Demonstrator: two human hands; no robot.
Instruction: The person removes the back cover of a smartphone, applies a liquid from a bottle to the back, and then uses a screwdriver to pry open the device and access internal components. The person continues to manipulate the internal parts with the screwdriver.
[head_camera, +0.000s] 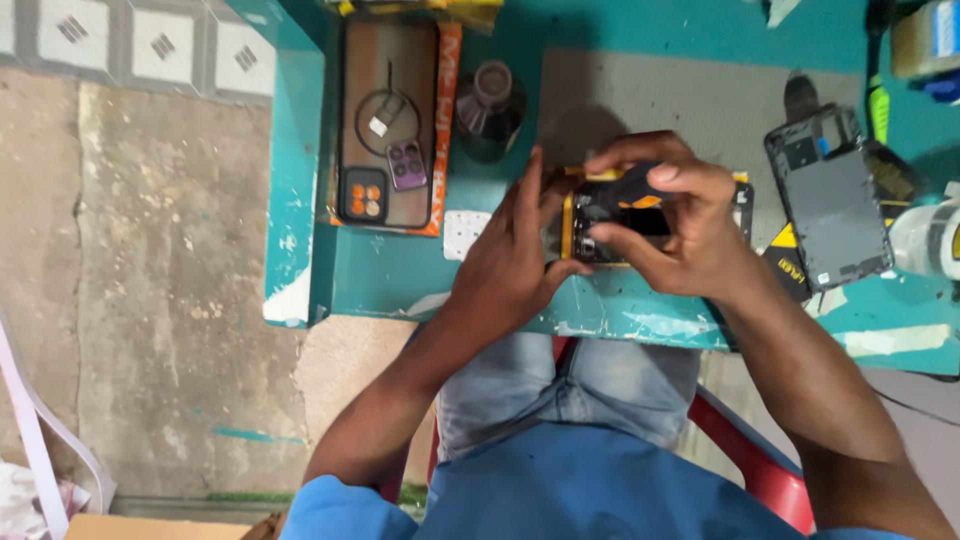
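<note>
An opened phone (608, 222) with its back off lies on the grey mat (690, 110), its dark boards and yellow edges showing. My left hand (515, 250) grips the phone's left end, fingers pressed along its side. My right hand (672, 225) covers the phone's right part from above, with thumb and fingers pinched over the inner parts. Whether a tool sits in those fingers is hidden.
A phone back cover (830, 195) lies right of the mat. A clear phone case on orange packaging (390, 120) sits at the left of the teal table (300, 200). A dark bottle (489, 108) stands behind my left hand. Tape rolls (925, 40) at far right.
</note>
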